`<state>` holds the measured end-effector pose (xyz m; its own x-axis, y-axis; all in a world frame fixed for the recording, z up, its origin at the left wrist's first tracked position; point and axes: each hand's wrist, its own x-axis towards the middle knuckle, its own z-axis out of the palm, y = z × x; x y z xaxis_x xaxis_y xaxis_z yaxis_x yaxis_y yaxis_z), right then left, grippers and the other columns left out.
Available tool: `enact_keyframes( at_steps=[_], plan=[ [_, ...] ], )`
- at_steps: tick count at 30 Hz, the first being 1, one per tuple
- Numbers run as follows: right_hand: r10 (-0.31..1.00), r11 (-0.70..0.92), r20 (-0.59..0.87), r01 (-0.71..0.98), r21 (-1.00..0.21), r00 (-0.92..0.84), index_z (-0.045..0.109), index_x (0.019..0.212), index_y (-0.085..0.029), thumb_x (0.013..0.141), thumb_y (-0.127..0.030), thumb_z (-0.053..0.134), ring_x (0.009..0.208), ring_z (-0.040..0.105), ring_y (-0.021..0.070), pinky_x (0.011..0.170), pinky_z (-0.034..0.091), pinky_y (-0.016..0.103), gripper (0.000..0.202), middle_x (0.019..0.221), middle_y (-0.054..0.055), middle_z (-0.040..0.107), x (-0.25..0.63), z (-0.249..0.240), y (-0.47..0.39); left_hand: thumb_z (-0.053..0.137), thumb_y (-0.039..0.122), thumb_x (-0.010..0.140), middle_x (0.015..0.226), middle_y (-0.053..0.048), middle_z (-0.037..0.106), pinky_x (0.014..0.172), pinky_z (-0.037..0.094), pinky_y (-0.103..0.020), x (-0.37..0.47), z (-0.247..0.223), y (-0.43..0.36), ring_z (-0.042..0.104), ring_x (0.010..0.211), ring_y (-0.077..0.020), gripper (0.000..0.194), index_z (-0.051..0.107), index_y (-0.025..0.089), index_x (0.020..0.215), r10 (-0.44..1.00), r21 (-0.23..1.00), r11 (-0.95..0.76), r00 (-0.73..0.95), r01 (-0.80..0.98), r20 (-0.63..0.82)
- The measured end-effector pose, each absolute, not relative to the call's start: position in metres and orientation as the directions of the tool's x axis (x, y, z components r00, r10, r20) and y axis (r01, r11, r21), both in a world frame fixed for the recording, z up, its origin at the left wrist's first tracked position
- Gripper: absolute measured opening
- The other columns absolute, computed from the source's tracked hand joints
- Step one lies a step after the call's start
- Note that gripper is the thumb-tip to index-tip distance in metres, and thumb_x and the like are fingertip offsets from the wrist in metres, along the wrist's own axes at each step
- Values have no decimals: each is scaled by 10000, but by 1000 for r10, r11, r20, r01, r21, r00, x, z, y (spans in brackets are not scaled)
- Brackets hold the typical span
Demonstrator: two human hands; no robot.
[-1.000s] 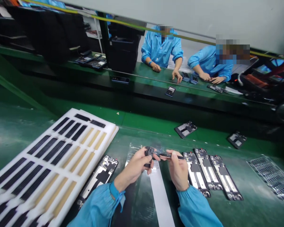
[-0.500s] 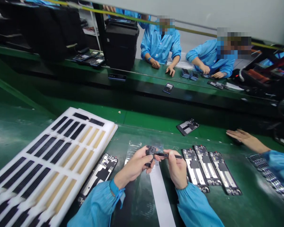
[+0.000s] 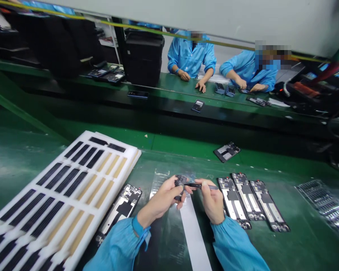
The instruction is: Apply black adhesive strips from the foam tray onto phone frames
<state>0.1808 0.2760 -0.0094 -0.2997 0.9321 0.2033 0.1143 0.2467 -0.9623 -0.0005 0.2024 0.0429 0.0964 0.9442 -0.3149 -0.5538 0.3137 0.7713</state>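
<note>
My left hand point(image 3: 161, 201) is closed around a small black part point(image 3: 181, 180), whose exact kind I cannot make out. Black tweezers point(image 3: 194, 185) are pinched in my right hand point(image 3: 214, 203), and their tip meets the small part. Both hands are above a white strip point(image 3: 196, 235) and a clear plastic sheet point(image 3: 160, 180) on the green bench. Beside my left forearm lies an opened phone body point(image 3: 124, 205). Three more phone bodies point(image 3: 247, 197) lie side by side just right of my right hand.
At left stands a white foam tray point(image 3: 81, 201) with rows of black and tan strips. Another phone body point(image 3: 227, 151) lies on the green strip beyond my bench. A clear tray of small parts point(image 3: 324, 205) is at right. Two people in blue sit across, near black bins point(image 3: 145, 56).
Another person's hand and blue sleeve at the right have left the view, uncovering the clear tray. My hands keep nearly the same hold, and the camera view has shifted slightly.
</note>
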Motion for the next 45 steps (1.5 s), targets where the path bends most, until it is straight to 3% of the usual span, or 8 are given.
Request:
enact_keyframes(
  at_steps=[11,22,25,28,32,37,40,45],
  plan=[
    [935,251,213,105,-962,-283,772,957,-230,974,-453,571,956,714,228,874,549,357,301,993,67,769,177,0,275,680,334,861,1028,-108,666,482,402,-218,3,44,200,541,650,-112,391,570,149,1186,946,727,290,71,-622,-317],
    [978,-74,-29,-210,-975,-208,697,895,-186,904,-604,602,573,724,234,599,615,378,428,637,57,740,178,20,291,584,315,918,1110,-124,640,506,416,-229,2,52,201,509,673,-116,406,477,153,1274,948,770,302,94,-561,-303],
    [951,-4,9,-41,-999,-309,729,899,-183,902,-594,615,635,741,228,659,623,366,426,697,61,759,194,26,297,516,329,954,1151,-124,633,579,473,-264,-1,50,199,561,720,-138,465,383,171,1370,936,876,320,-21,-362,-351],
    [882,127,52,130,-983,-468,756,921,-198,940,-527,596,722,752,209,719,617,332,366,850,65,780,211,24,297,499,320,975,1197,-126,640,792,524,-352,-5,47,189,644,929,-213,490,363,194,1429,934,937,325,-201,129,-296],
    [780,263,98,181,-948,-618,758,932,-200,988,-450,540,753,746,198,735,596,308,336,839,53,774,223,10,295,410,81,954,1210,-137,661,924,518,-412,4,44,166,635,1115,-277,439,523,186,1365,979,564,197,-135,802,-150],
    [775,270,100,184,-945,-624,743,954,-199,1002,-439,507,735,744,196,724,592,301,340,795,49,773,225,-4,297,435,-83,808,1489,-141,507,746,610,-350,31,39,149,665,1013,-249,695,491,200,1441,990,-11,-42,40,999,-138],
    [763,280,98,190,-941,-638,753,947,-207,992,-452,513,765,750,204,746,597,309,346,839,60,785,225,-5,298,459,-64,810,1596,-101,376,695,628,-341,39,35,149,667,947,-229,681,515,202,1435,983,-92,-138,125,986,-135],
    [734,333,126,192,-923,-668,764,947,-227,996,-408,503,836,751,200,793,592,303,322,913,55,791,225,-2,298,479,-69,792,1553,-92,448,670,636,-353,38,28,152,670,935,-240,694,528,189,1435,973,-97,-187,170,978,-159]
  ],
)
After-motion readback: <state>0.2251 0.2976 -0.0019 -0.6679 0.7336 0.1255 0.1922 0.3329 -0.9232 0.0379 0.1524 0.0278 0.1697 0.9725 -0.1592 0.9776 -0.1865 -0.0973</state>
